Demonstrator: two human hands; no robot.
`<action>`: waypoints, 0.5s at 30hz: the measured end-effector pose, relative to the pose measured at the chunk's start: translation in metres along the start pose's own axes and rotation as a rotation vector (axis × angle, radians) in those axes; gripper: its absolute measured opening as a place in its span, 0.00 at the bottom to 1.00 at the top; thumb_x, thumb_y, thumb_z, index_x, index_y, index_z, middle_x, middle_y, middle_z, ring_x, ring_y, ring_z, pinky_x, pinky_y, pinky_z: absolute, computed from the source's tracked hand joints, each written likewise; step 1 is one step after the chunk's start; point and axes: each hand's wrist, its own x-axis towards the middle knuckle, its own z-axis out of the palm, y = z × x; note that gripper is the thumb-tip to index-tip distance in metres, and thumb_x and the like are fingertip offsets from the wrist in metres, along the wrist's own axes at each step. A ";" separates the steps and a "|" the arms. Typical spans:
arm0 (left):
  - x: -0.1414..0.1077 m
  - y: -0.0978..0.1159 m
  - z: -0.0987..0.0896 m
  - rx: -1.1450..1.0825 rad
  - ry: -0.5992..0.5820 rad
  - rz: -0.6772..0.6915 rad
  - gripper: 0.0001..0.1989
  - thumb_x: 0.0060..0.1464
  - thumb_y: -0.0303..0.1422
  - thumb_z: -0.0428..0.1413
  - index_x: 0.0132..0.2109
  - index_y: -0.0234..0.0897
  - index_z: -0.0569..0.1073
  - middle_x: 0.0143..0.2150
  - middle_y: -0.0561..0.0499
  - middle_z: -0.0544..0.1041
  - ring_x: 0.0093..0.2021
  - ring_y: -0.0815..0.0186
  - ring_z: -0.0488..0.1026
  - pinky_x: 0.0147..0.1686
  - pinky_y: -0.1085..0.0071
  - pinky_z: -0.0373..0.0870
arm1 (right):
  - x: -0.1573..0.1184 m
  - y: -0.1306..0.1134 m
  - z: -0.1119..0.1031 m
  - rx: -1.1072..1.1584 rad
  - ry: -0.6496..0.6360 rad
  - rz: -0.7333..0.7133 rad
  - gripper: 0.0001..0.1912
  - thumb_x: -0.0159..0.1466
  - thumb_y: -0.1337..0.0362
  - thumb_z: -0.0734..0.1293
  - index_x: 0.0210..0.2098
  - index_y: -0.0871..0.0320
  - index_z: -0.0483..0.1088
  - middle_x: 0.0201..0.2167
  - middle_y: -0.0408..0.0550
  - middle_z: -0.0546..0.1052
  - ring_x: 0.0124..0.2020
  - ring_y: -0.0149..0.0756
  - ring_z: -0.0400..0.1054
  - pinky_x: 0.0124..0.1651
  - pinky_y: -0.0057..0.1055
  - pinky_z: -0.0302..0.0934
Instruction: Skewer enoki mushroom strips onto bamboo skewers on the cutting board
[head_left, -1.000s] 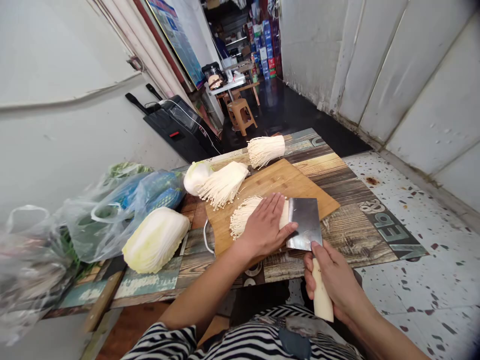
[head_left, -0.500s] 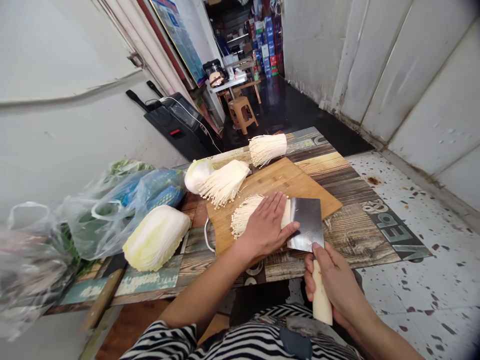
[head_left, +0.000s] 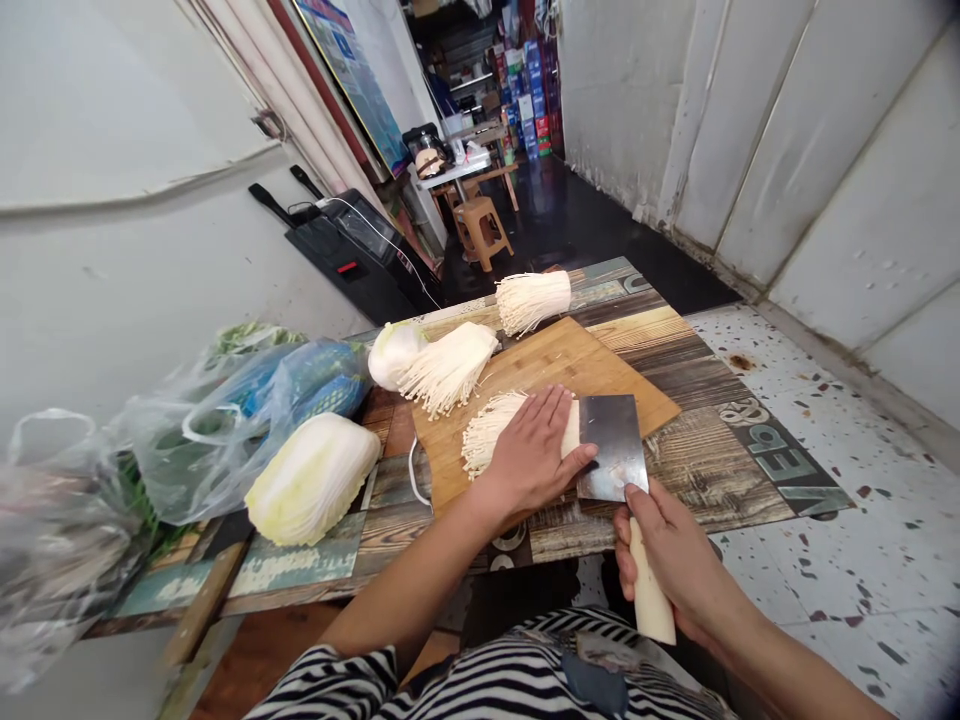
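Plastic bags [head_left: 225, 420] of greens lie at the far left of the desk [head_left: 697, 400], touching a pale cabbage half [head_left: 311, 478]. Just right of the cabbage begins the wooden cutting board [head_left: 555, 360], which rests on the desk's patterned top. At the board's far left corner sits a second small cabbage [head_left: 391, 352], with one mushroom bundle [head_left: 450, 365] fanned against it; another mushroom bundle [head_left: 532, 298] lies beyond the board's far edge. On the near part of the board lies the bundle under work [head_left: 487, 425], caps pointing left. My left hand [head_left: 532, 455] presses flat on it, fingers [head_left: 551, 410] extended and held together, thumb reaching right to touch the blade. Immediately right of that hand stands the cleaver [head_left: 613, 445], its steel blade upright with the edge down on the stem end of the bundle. My right hand [head_left: 675, 560] is wrapped fully around the cleaver's pale handle [head_left: 651, 600], fingers closed in a firm grip, index finger lying up toward the blade. Speckled floor [head_left: 847, 440] fills the right side. A striped shirt [head_left: 487, 685] shows at the bottom edge.
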 end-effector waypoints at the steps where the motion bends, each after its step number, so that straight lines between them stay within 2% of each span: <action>1: 0.000 0.000 0.000 -0.002 -0.002 -0.002 0.40 0.64 0.53 0.29 0.69 0.24 0.48 0.72 0.39 0.48 0.72 0.60 0.41 0.70 0.62 0.39 | 0.001 -0.002 0.002 -0.006 0.006 0.000 0.14 0.59 0.51 0.61 0.32 0.52 0.54 0.19 0.31 0.64 0.10 0.25 0.56 0.10 0.27 0.57; 7: 0.000 0.000 -0.001 -0.012 -0.023 -0.016 0.40 0.65 0.53 0.27 0.69 0.23 0.47 0.72 0.40 0.46 0.72 0.61 0.40 0.70 0.61 0.39 | 0.007 -0.015 0.010 -0.035 0.029 -0.016 0.11 0.58 0.55 0.60 0.32 0.52 0.52 0.17 0.30 0.62 0.10 0.26 0.57 0.10 0.27 0.56; 15: 0.000 -0.001 0.001 -0.030 -0.002 -0.009 0.40 0.64 0.54 0.28 0.69 0.24 0.47 0.72 0.38 0.46 0.72 0.60 0.41 0.69 0.60 0.41 | 0.008 -0.003 0.010 -0.046 -0.007 -0.061 0.14 0.57 0.52 0.62 0.32 0.52 0.53 0.17 0.30 0.63 0.10 0.25 0.56 0.10 0.26 0.56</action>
